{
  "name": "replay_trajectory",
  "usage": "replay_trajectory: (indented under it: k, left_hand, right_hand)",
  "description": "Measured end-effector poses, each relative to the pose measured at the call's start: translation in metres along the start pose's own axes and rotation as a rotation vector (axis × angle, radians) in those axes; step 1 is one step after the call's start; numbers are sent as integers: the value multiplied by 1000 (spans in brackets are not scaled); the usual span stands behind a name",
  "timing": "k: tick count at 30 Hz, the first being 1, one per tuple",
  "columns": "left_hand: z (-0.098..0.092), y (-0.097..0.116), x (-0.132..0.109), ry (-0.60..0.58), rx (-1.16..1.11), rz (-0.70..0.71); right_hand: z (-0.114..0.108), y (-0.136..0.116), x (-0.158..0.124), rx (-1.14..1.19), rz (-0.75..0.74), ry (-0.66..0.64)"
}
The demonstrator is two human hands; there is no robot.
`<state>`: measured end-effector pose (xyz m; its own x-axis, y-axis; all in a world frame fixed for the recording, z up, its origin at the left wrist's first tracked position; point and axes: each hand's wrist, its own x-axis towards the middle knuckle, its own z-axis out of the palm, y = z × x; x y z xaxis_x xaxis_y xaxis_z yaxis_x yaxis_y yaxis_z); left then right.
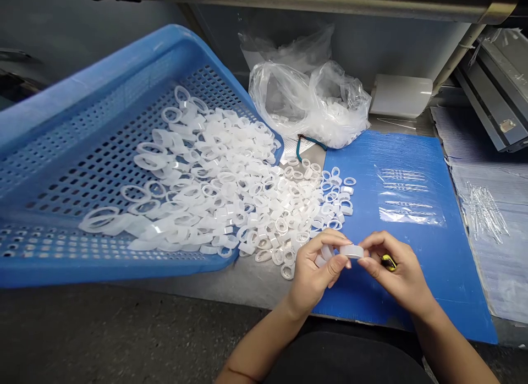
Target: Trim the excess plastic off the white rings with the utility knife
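My left hand (317, 269) and my right hand (395, 271) meet over the front edge of a blue mat (412, 246). Both pinch one white plastic ring (352, 251) between thumb and fingers. More white rings show inside my left palm. A small yellow-and-black tool (388, 262) is tucked in my right hand. A big heap of white rings (231, 191) spills from the tilted blue perforated basket (61, 153) onto the table just left of my hands.
A crumpled clear plastic bag (313, 98) with rings lies behind the heap. A small clear bag (408, 199) rests on the mat. Clear thin pieces (489, 210) lie on a sheet at right. A white roll (402, 95) stands at the back.
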<state>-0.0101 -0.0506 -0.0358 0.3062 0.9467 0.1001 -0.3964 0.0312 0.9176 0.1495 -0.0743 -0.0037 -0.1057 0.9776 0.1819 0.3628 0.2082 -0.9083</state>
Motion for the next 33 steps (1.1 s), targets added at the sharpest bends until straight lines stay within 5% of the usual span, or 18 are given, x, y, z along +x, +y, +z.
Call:
replay_trajectory:
  k: [5, 12, 15, 18, 25, 33]
  left_hand:
    - [0, 0, -1, 22, 25, -18]
    - [3, 4, 4, -22, -121, -122]
    - [3, 4, 3, -18, -112, -184]
    - [1, 3, 1, -10, -23, -120]
    - [1, 7, -2, 43, 340, 282]
    - [1, 6, -3, 79, 357, 287]
  right_hand:
    - [0, 0, -1, 14, 2, 4]
    - [7, 4, -2, -417, -497, 185]
    - [7, 6, -2, -481, -570, 184]
    - [7, 6, -1, -403, -530, 169]
    - [8, 2, -1, -328, -343, 116]
    - [6, 0, -5, -237, -143, 56]
